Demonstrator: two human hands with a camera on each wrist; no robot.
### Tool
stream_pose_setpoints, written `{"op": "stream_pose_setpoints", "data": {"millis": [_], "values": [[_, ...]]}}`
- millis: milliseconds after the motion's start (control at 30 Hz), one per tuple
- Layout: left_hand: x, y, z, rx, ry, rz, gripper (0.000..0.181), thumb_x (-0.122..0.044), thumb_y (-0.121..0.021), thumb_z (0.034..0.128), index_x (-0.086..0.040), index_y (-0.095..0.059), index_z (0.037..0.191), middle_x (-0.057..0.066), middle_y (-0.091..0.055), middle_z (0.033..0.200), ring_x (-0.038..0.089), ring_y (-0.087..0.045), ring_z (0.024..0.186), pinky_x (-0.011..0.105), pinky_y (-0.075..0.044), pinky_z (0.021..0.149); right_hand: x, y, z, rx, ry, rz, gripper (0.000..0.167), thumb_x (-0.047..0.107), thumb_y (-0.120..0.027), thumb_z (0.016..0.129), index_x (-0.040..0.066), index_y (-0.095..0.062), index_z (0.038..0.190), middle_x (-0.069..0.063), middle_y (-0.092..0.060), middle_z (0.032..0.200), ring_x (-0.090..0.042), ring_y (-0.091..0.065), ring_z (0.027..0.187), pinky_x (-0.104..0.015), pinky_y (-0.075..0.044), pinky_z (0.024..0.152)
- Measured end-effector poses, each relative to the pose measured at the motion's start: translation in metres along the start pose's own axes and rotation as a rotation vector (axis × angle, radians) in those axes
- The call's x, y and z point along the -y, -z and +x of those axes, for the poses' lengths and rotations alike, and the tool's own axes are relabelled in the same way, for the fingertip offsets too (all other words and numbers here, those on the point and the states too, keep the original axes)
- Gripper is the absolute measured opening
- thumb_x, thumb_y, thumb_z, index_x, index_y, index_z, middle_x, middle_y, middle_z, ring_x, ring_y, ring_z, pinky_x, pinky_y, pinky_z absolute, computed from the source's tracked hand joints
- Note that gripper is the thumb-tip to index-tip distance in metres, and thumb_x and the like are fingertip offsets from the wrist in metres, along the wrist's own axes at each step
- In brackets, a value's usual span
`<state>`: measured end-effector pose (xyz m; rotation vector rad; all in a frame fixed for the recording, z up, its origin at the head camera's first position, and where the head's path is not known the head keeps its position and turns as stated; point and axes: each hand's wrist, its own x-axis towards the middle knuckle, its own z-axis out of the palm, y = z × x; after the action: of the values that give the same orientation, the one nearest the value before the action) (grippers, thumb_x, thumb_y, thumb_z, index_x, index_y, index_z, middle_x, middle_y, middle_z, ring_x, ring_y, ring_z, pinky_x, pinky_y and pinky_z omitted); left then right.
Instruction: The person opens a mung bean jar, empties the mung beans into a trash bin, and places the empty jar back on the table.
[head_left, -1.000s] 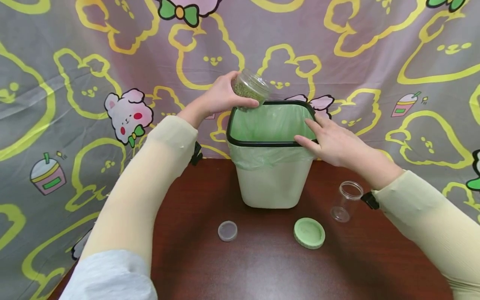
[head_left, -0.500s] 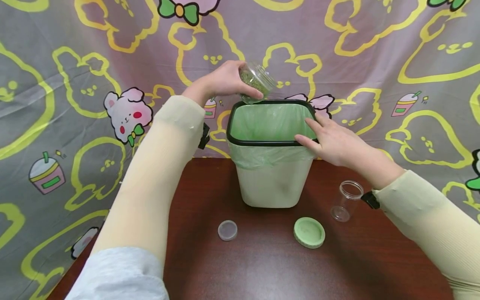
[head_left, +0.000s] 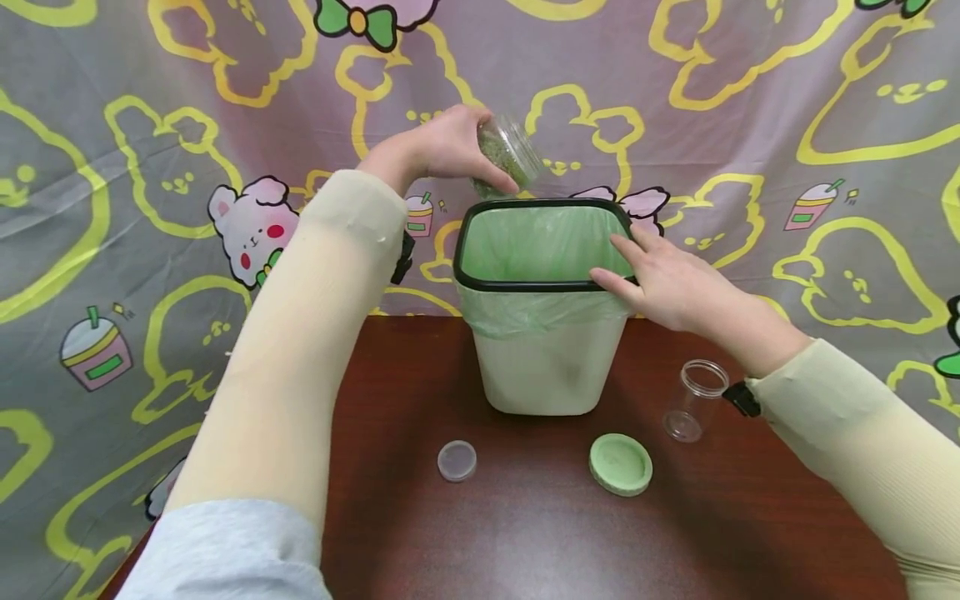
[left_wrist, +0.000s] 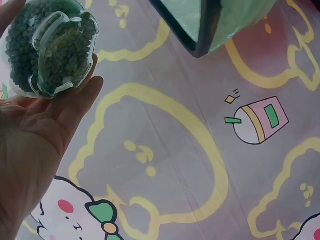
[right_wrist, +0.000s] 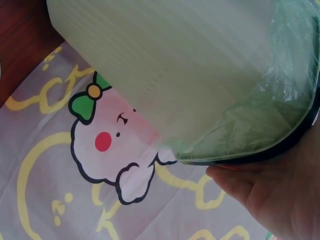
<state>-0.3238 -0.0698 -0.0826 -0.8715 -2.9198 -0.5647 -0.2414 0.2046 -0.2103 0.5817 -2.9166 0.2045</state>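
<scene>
My left hand (head_left: 448,148) holds a clear plastic jar (head_left: 510,152) partly filled with small green grains. The jar is tilted, its open mouth facing right and down, just above the back left rim of a trash can (head_left: 551,367). In the left wrist view, the grains show through the clear base of the jar (left_wrist: 52,47), with fingers and thumb around it. My right hand (head_left: 667,279) rests on the trash can's right front rim, thumb and fingers spread and fairly straight. A light green bag (head_left: 540,242) lines the can and folds over its black rim.
On the brown table (head_left: 517,533) lie a small translucent lid (head_left: 457,461) and a light green round lid (head_left: 620,464). A second clear jar (head_left: 693,404) stands uncapped near my right forearm. A patterned cloth (head_left: 825,275) hangs close behind the trash can.
My left hand has risen, and the jar has tipped further to the right. The grains have shifted towards its mouth. My right hand has stayed on the rim.
</scene>
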Motion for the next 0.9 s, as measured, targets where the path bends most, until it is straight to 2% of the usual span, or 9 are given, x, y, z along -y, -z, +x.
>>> {"op": "stream_pose_setpoints", "data": {"millis": [167, 367, 467, 567, 633, 800, 900], "values": [[0.003, -0.005, 0.000, 0.026, -0.008, 0.034, 0.072, -0.045, -0.080, 0.0745, -0.006, -0.049, 0.127, 0.005, -0.054, 0.114, 0.017, -0.051, 0.096, 0.029, -0.043, 0.082, 0.001, 0.001, 0.000, 0.014, -0.002, -0.002, 0.090, 0.067, -0.026, 0.096, -0.004, -0.024, 0.151, -0.029, -0.010, 0.155, -0.045, -0.017, 0.141, -0.061, -0.024, 0.106], [0.006, -0.009, 0.000, -0.008, -0.042, 0.041, 0.064, -0.041, -0.082, 0.0741, -0.006, -0.051, 0.119, 0.005, -0.055, 0.107, 0.018, -0.050, 0.090, 0.028, -0.042, 0.079, 0.001, 0.002, 0.000, 0.012, -0.007, 0.000, 0.090, 0.068, -0.027, 0.096, -0.003, -0.025, 0.151, -0.027, -0.012, 0.155, -0.045, -0.020, 0.140, -0.062, -0.026, 0.104], [0.007, -0.011, 0.000, 0.000, -0.044, 0.067, 0.071, -0.039, -0.083, 0.0733, -0.005, -0.050, 0.126, 0.006, -0.055, 0.112, 0.018, -0.051, 0.095, 0.029, -0.042, 0.083, 0.002, 0.002, 0.000, 0.017, -0.011, 0.002, 0.090, 0.068, -0.027, 0.096, -0.002, -0.024, 0.152, -0.027, -0.011, 0.155, -0.045, -0.019, 0.140, -0.062, -0.026, 0.104], [0.007, -0.011, 0.000, 0.018, -0.048, 0.107, 0.088, -0.038, -0.085, 0.0717, -0.003, -0.043, 0.140, 0.008, -0.054, 0.127, 0.020, -0.051, 0.109, 0.031, -0.041, 0.094, 0.001, 0.002, 0.000, 0.022, -0.015, 0.003, 0.090, 0.069, -0.026, 0.096, -0.002, -0.023, 0.152, -0.028, -0.010, 0.156, -0.045, -0.018, 0.140, -0.062, -0.025, 0.105], [0.007, -0.011, 0.000, 0.024, -0.058, 0.129, 0.090, -0.037, -0.085, 0.0711, -0.003, -0.042, 0.142, 0.008, -0.053, 0.130, 0.021, -0.050, 0.112, 0.033, -0.041, 0.096, 0.001, 0.002, 0.000, 0.023, -0.012, 0.001, 0.090, 0.068, -0.026, 0.096, -0.002, -0.023, 0.152, -0.028, -0.009, 0.156, -0.045, -0.017, 0.141, -0.062, -0.024, 0.105], [0.005, -0.010, -0.001, 0.020, -0.065, 0.151, 0.079, -0.034, -0.085, 0.0718, -0.005, -0.048, 0.135, 0.006, -0.056, 0.118, 0.021, -0.051, 0.103, 0.034, -0.043, 0.090, 0.001, 0.002, 0.000, 0.023, -0.009, 0.000, 0.090, 0.068, -0.026, 0.096, -0.003, -0.022, 0.152, -0.029, -0.008, 0.156, -0.046, -0.016, 0.141, -0.061, -0.024, 0.105], [0.004, -0.010, -0.001, 0.025, -0.057, 0.159, 0.081, -0.036, -0.085, 0.0724, -0.005, -0.046, 0.137, 0.005, -0.055, 0.119, 0.021, -0.050, 0.103, 0.035, -0.042, 0.090, 0.001, 0.002, 0.000, 0.029, -0.016, -0.002, 0.092, 0.068, -0.027, 0.096, -0.005, -0.018, 0.152, -0.029, -0.006, 0.156, -0.044, -0.013, 0.142, -0.060, -0.022, 0.107]]}}
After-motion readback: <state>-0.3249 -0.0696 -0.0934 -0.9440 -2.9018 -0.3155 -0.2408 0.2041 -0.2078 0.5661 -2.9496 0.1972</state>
